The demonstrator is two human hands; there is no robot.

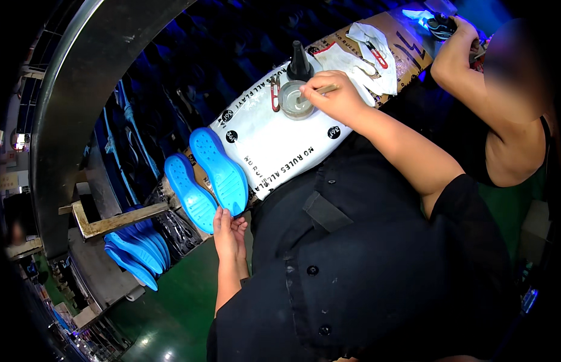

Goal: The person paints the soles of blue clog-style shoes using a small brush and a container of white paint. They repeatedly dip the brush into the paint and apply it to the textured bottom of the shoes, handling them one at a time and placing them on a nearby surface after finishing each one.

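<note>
Two blue shoe soles lie side by side at the left end of the work surface, a nearer-right sole and a left sole. My left hand is at the heel end of the right-hand one, fingertips closed on its edge; part of the grip is hidden. With my right hand I grip a thin brush by its handle. Its tip dips into a clear round cup of cloudy liquid. A black nozzle bottle stands just behind the cup.
White printed plastic covers the surface. Red-handled thread snips lie left of the cup; another red pair rests by white gloves. Stacked blue soles sit lower left, below a metal frame. A co-worker's arm is at right.
</note>
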